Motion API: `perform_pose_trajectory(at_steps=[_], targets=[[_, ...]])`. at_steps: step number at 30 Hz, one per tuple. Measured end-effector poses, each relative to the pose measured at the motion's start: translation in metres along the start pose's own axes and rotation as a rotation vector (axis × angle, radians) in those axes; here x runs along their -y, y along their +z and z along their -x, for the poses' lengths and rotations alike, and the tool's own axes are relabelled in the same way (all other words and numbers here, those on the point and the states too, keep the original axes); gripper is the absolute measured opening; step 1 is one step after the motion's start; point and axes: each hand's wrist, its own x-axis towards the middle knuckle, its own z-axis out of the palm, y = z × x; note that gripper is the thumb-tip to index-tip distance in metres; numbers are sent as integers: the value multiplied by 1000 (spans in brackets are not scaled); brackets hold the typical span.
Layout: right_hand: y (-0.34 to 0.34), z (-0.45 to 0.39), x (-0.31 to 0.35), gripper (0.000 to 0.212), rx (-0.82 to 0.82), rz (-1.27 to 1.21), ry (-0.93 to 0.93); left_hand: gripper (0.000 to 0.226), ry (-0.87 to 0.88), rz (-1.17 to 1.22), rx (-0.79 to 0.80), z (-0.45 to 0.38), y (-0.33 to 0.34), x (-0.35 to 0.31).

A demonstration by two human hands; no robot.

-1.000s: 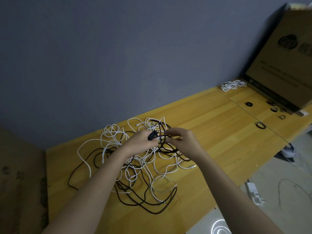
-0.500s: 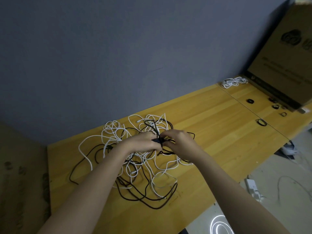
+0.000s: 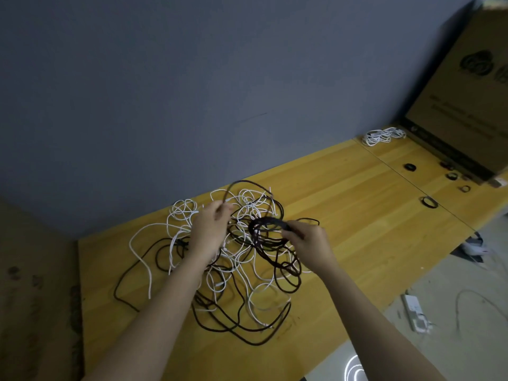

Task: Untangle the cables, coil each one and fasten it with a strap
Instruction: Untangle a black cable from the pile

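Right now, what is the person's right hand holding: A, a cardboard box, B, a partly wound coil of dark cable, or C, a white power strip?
B: the right hand pinches several gathered loops of dark cable above the tangle on the wooden table.

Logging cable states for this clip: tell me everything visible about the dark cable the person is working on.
The dark cable is thin, flexible and nearly black. Part of it is gathered into a few loops held in the right hand; another stretch arcs up to the left hand, which pinches it. The remainder sprawls in loose curves on the wooden table, interwoven with white cables. No strap shows on it.
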Motion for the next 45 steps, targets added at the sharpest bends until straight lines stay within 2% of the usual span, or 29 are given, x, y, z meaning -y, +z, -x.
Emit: perform_pose_trajectory(at_steps=[3,5,7,10,13,14,15,17,19,20,22,25,29,31,37,38,42,45], targets=[[-8,-3,-12,15,-153,-410,206,28,-141,18,-28,-20,-13,27],[-9,-5,-9,26,-190,-661,281,32,-195,-177,-14,-26,-13,38],[-9,-6,-2,30,-195,-752,280,42,-190,-327,-4,-23,-8,35],[-9,-6,7,26,-176,-741,224,55,7,-106,103,-5,0,7],[-8,-9,11,24,-109,-646,163,70,127,128,402,11,8,-25],[-8,-10,11,23,-86,-616,140,71,147,143,451,12,9,-32],[-10,-11,12,22,-69,-593,117,66,162,128,461,12,8,-38],[-16,-13,13,20,-47,-516,48,39,181,24,440,8,5,-44],[-21,-14,15,20,-30,-358,-44,15,207,6,486,5,3,-46],[-23,-14,16,21,-24,-329,-69,13,217,38,522,6,2,-48],[-24,-13,22,22,-27,-424,-61,18,208,119,561,7,3,-51],[-23,-8,19,27,46,-580,-12,24,157,260,490,6,3,-53],[-18,-1,-3,51,277,-188,129,25,170,248,331,3,1,-52],[-15,3,-8,49,338,-140,186,25,178,247,293,2,-1,-54],[-14,10,-3,13,263,-534,257,23,113,255,95,-8,-3,-45],[-15,12,-2,17,252,-584,253,25,109,253,70,-8,-4,-43],[-14,15,4,57,192,-787,220,29,99,195,62,-6,-6,-36],[-11,13,8,67,137,-839,170,29,116,186,79,-3,-5,-38]])
